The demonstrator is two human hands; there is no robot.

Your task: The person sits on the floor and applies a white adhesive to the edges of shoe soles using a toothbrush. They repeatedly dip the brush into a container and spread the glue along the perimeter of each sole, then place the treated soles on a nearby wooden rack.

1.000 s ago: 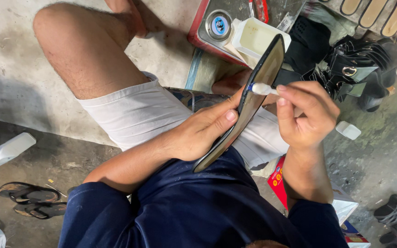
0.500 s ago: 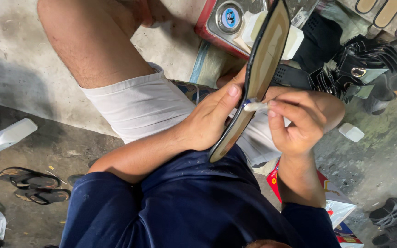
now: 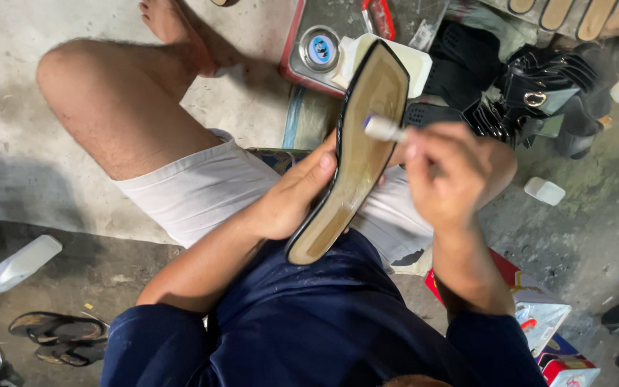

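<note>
My left hand (image 3: 291, 197) grips a flat shoe sole (image 3: 356, 154) by its edge, thumb on the rim. The sole is tan inside with a black border and tilts up over my lap, its tan face turned toward me. My right hand (image 3: 453, 175) is closed on a small brush (image 3: 383, 129) with a pale handle, whose tip rests on the upper part of the sole. I sit on the floor in white shorts and a dark blue shirt, one bare knee raised at the left.
A red-edged metal tray (image 3: 309, 61) with a round tin (image 3: 320, 50) and a white container (image 3: 410, 61) lies beyond the sole. Black shoe uppers (image 3: 539, 93) pile at the right. A plastic bottle (image 3: 19, 265) and sandals (image 3: 59, 333) lie at the left, a printed box (image 3: 539, 322) at the lower right.
The sole has turned from nearly edge-on so its tan face shows. My right hand with the brush has shifted up along the sole, and the view has moved downward.
</note>
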